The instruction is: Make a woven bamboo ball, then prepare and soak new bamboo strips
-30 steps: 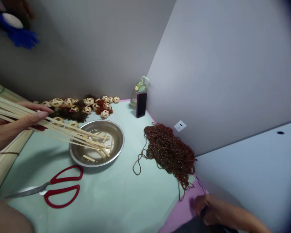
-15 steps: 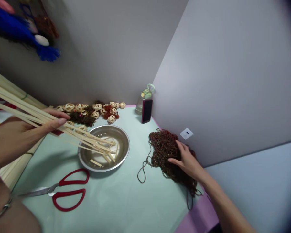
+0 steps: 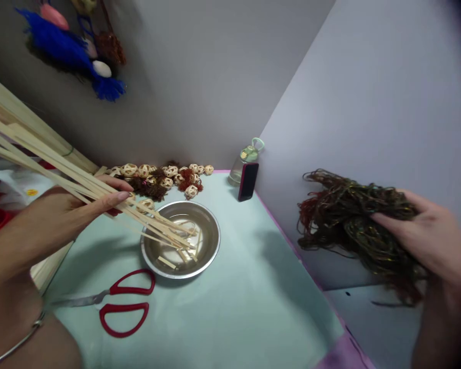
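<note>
My left hand (image 3: 96,202) is closed round a bundle of long pale flat strips (image 3: 54,166), perhaps bamboo. Their far ends dip into a metal bowl (image 3: 213,259) of water, where short cut pieces of strip lie. At the right, my right hand (image 3: 432,233) grips a tangled bunch of dark brown and reddish cord (image 3: 353,215), raised off the table beside the wall. Loops of it hang from the hand. Red-handled scissors (image 3: 125,307) lie with blades apart on the table, in front of the bowl and below my left forearm.
Small woven balls (image 3: 191,191) and brown tassels (image 3: 148,188) line the table's back edge. A green-capped bottle (image 3: 240,164) stands in the corner with a phone (image 3: 248,182) leaning on it. More strips (image 3: 34,123) lie bundled at the left. Blue tassels (image 3: 65,46) hang on the wall.
My right hand has grasped the heap of cord and lifted it off the table, up and to the right. My left hand keeps the strips over the bowl. The view has shifted somewhat.
</note>
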Available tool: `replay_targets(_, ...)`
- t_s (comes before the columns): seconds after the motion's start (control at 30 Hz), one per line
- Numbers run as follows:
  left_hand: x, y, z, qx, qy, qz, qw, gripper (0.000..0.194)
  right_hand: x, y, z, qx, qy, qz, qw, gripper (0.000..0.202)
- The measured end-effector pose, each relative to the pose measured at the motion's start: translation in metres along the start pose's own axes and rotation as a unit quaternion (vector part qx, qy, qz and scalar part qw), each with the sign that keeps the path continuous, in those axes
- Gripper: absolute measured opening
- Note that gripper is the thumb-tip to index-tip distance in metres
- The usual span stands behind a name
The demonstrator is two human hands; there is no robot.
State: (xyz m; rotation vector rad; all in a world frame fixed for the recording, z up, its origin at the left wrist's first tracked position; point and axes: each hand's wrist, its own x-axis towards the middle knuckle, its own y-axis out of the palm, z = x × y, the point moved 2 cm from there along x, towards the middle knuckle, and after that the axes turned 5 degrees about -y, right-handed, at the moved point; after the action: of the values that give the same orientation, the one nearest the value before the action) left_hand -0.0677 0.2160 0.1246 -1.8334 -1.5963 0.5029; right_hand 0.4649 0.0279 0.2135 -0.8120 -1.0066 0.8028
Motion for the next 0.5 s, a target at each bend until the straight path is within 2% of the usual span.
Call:
replay_targets(0.07,-0.001,-0.001,0.000,0.004,-0.005,0.005,1.000,0.029,0.010,-0.003,0.020,-0.075,-0.002,-0.003,0.997,0.038)
replay_targets(0.13,-0.001,-0.001,-0.002,0.000,-0.002,0.010,1.000,0.030,0.024,0.013,0.043,-0.218,-0.034,0.019,0.975,0.033)
replay_targets(0.2,-0.002,-0.001,-0.005,0.004,-0.006,0.009,1.000,0.033,0.042,0.046,0.062,-0.316,-0.066,0.086,0.943,0.032)
replay_targets(0.23,-0.002,-0.002,-0.006,0.009,-0.012,0.007,1.000,0.035,0.050,0.067,0.068,-0.326,-0.078,0.132,0.933,0.032)
replay_targets(0.3,-0.002,-0.002,-0.006,0.018,-0.022,0.003,1.000,0.036,0.064,0.110,0.074,-0.313,-0.090,0.177,0.929,0.025)
replay_targets(0.4,-0.002,-0.002,-0.005,0.009,-0.021,0.011,1.000,0.033,0.071,0.171,0.068,-0.288,-0.092,0.218,0.928,0.024)
replay_targets(0.5,-0.001,-0.002,-0.003,-0.001,-0.007,0.020,1.000,0.029,0.060,0.210,0.050,-0.260,-0.092,0.244,0.930,0.035)
